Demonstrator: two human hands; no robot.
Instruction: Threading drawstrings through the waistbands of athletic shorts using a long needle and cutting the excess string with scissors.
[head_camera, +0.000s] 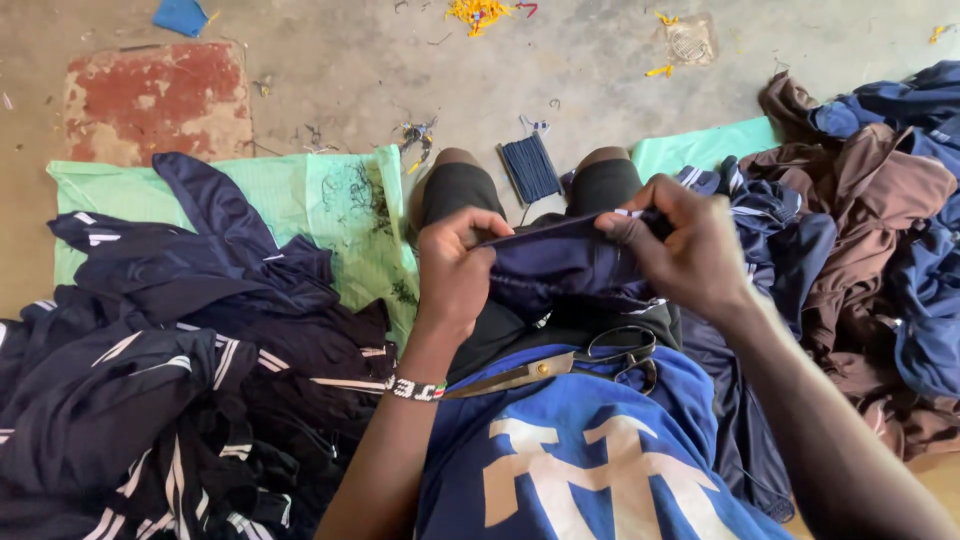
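**Both hands pinch the navy cloth**

We pinch a navy cloth (560, 265) over our lap: the left hand (455, 265) grips its left edge, the right hand (685, 245) nips its top edge between thumb and fingers. Scissors (560, 362) lie on our blue shirt (590, 450), just below. A thread bundle (530, 168) sits between our knees. Dark garments (170, 380) are heaped on the left, brown and blue ones (880, 220) on the right.

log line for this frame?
left hand: pinches navy garment | right hand: pinches same edge | scissors: on lap
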